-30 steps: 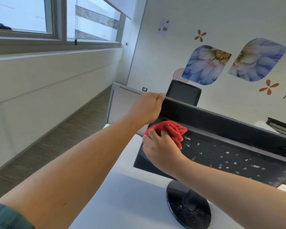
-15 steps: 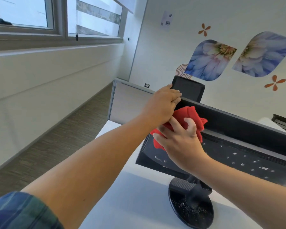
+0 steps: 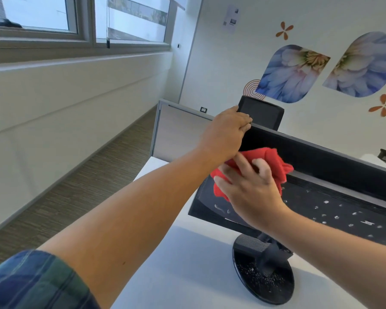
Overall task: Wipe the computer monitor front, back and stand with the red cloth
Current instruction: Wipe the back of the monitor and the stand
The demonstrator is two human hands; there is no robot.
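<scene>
Pressing the crumpled, soft red cloth (image 3: 270,161) flat under your right hand (image 3: 252,192), fingers spread, against the monitor (image 3: 321,197). Glossy black panel, speckled with white debris, long axis running from the desk (image 3: 183,264) left edge rightward. Your left hand (image 3: 225,134) clamps its upper left corner. Round stand (image 3: 263,277) is gritty.
</scene>
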